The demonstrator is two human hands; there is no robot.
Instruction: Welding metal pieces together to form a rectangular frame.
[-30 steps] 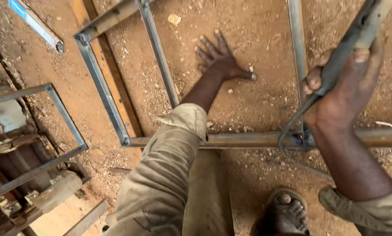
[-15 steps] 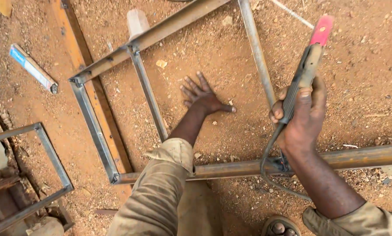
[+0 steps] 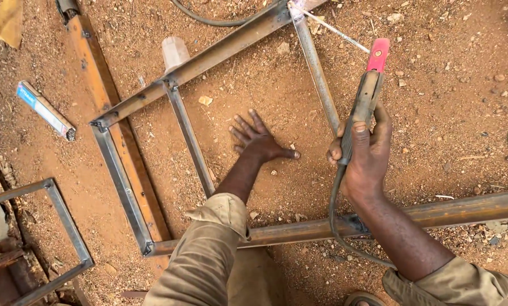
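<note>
My left hand (image 3: 259,139) lies flat on the sandy ground with its fingers spread, inside a welded steel frame (image 3: 189,133). It holds nothing. My right hand (image 3: 366,152) grips a welding electrode holder (image 3: 363,105) with a red tip, held upright beside the frame's right upright bar (image 3: 319,76). A thin electrode rod (image 3: 333,28) lies on the ground across the frame's top corner. A dark cable (image 3: 336,226) loops down from the holder over the frame's bottom bar (image 3: 435,212).
An orange-painted steel beam (image 3: 121,144) lies under the frame's left side. A blue and white electrode box (image 3: 44,109) sits on the dirt at left. A smaller metal frame (image 3: 67,226) is at lower left. A pale cup (image 3: 174,52) rests by the top bar.
The view has shifted so the frame sits lower and farther right. My right hand has lifted the holder off the bottom bar. My left hand stays flat on the ground.
</note>
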